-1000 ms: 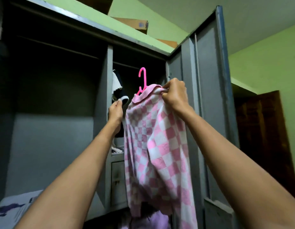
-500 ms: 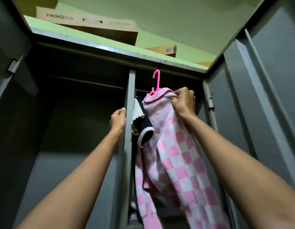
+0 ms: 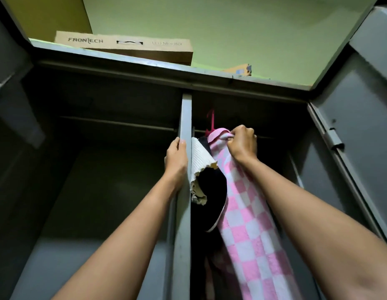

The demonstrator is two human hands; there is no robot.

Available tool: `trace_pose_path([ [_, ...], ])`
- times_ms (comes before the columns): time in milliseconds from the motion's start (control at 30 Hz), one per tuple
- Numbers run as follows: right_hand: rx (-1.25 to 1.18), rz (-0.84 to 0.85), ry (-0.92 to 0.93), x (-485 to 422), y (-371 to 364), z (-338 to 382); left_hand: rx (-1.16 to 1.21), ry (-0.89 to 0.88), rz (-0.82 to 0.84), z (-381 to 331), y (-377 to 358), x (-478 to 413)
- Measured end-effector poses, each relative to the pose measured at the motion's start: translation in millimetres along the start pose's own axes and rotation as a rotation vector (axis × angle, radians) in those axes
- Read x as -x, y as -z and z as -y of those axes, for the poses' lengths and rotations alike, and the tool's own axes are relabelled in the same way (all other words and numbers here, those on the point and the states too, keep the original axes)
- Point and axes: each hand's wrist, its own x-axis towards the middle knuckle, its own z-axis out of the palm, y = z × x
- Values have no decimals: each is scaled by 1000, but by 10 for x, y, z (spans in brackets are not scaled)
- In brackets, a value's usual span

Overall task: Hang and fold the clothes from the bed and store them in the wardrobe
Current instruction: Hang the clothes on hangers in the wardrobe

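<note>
The grey metal wardrobe stands with both doors open, split by a centre post into 2 bays, each crossed by a rail. In the right bay a pink-and-white checked garment hangs long from a pink hanger. It is just beside a white ribbed garment and a dark garment against the post.

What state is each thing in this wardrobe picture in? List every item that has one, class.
Wardrobe door, open.
Pink checked garment, on its hanger, hanging down.
Pink hanger, hook raised high; whether it has caught on anything cannot be told.
Right hand, gripping the garment's top.
Left hand, holding the centre divider.
White ribbed garment, hanging.
Cardboard box, lying flat on top.
</note>
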Motion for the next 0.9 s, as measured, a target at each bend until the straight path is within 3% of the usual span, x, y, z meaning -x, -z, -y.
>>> trace_pose_path([
  [267, 27, 48, -4, -179, -465, 3, -10, -107, 64, 203, 73, -100],
  [567, 16, 245, -77, -376, -245, 55, 14, -115, 26, 185, 58, -57],
  [800, -573, 170, -345, -239, -203, 207, 106, 43, 10, 108, 92, 57],
  [900, -998, 289, -590, -53, -198, 243, 213, 170, -1, 43, 118, 201],
])
